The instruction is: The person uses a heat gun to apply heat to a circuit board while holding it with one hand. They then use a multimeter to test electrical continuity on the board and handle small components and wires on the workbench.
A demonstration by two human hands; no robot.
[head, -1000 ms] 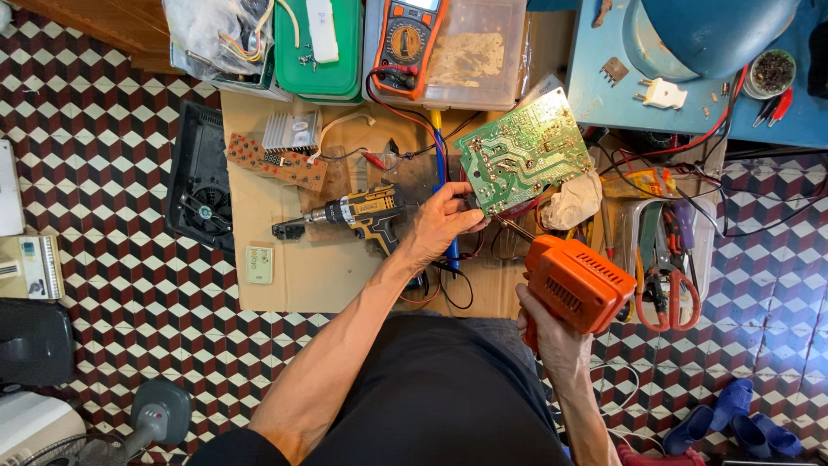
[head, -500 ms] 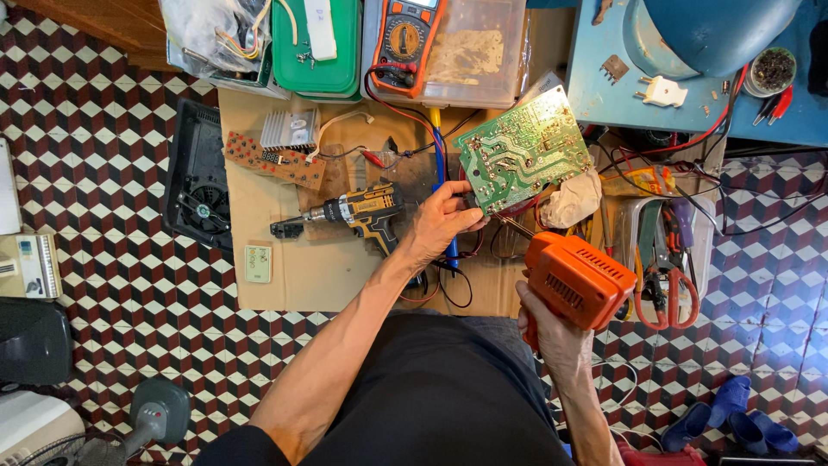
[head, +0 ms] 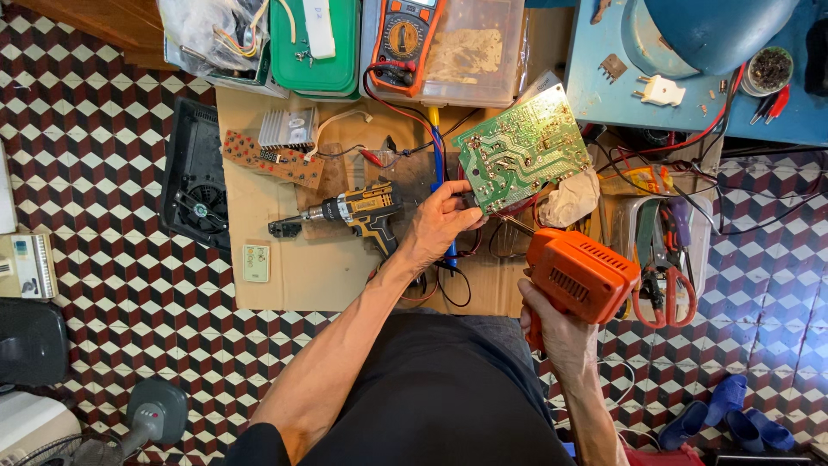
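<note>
1. Left hand (head: pixel 440 223) pinches the green circuit board (head: pixel 521 148) by its lower edge, tilted above the cardboard sheet's (head: pixel 285 259) right side (stiff, light, probably fragile; edges are safest).
2. Right hand (head: pixel 561 332) is clenched around the orange heat gun (head: pixel 580 274).

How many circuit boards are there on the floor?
2. A green circuit board is held up at its edge by the left hand. A long brown circuit board lies on the cardboard, left of the cordless drill. More may hide in the clutter.

The orange tool (head: pixel 576 278) hides its own tip; at twelve o'clock, the multimeter (head: pixel 404 34) is cut off.
</note>
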